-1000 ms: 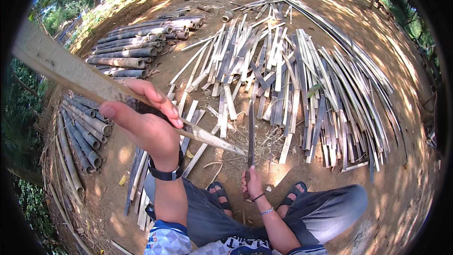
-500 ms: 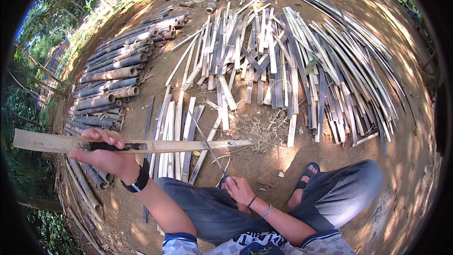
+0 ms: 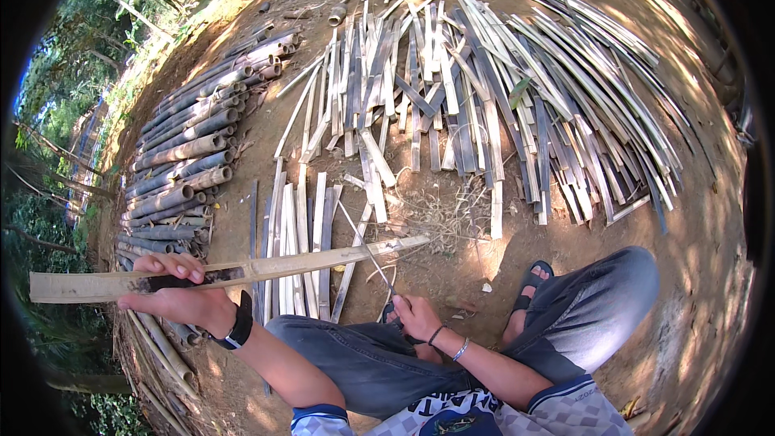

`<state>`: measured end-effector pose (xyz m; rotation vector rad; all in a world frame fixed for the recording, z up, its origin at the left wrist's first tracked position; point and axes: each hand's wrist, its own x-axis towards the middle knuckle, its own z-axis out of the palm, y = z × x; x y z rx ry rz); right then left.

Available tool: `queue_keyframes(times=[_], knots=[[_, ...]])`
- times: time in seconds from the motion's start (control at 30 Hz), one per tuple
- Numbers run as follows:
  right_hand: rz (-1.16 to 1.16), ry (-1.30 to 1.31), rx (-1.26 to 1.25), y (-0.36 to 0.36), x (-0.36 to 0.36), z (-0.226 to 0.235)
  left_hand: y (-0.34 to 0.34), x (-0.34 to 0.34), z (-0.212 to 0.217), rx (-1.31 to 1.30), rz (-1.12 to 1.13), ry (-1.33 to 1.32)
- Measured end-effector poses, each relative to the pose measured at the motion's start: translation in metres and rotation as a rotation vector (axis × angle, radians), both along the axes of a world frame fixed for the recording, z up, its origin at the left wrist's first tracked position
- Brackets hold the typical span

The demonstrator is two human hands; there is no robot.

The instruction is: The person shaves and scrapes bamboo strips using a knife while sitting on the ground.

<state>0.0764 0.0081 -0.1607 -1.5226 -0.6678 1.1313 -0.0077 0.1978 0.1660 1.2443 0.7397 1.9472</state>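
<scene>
A long split bamboo strip (image 3: 299, 263), pale with a dark scorched patch, lies across in front of me, its right end raised a little. My left hand (image 3: 184, 305) is closed around it near its left end, thumb below and fingers above. My right hand (image 3: 417, 319) grips a long, thin-bladed knife (image 3: 360, 236) whose handle is mostly hidden in the fist. The blade points up and to the left and crosses the strip near its narrower right end. Whether the edge touches the strip I cannot tell.
Split bamboo strips (image 3: 303, 226) lie just beyond the held one. A large heap of strips (image 3: 557, 121) spreads farther off. Whole bamboo poles (image 3: 182, 149) are stacked at the left. Shavings (image 3: 452, 218) litter the dirt ahead, and my knees are bent on both sides.
The strip's left part has dropped lower and its right end now tilts upward. The knife hand has shifted slightly right, and the whole view has turned a little. Both grips are unchanged.
</scene>
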Motion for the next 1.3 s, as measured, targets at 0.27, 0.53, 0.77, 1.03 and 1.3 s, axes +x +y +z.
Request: queue_keyframes(times=[0.27, 0.53, 0.77, 1.03, 1.3], knots=[[-0.026, 0.218, -0.138, -0.002, 0.01, 0.014, -0.004, 0.002, -0.001, 0.034, 0.003, 0.012], [-0.134, 0.303, -0.216, -0.002, 0.011, -0.03, -0.011, 0.005, 0.001, -0.021, 0.214, -0.048], [-0.204, 0.178, 0.055, -0.005, 0.013, -0.016, -0.003, 0.002, -0.003, 0.003, 0.314, -0.026], [-0.169, 0.237, -0.239, -0.008, 0.013, -0.081, -0.002, 0.011, 0.001, -0.045, 0.398, -0.031], [-0.172, 0.251, -0.414, -0.008, 0.021, -0.095, 0.013, -0.003, -0.005, -0.069, 0.446, -0.024]])
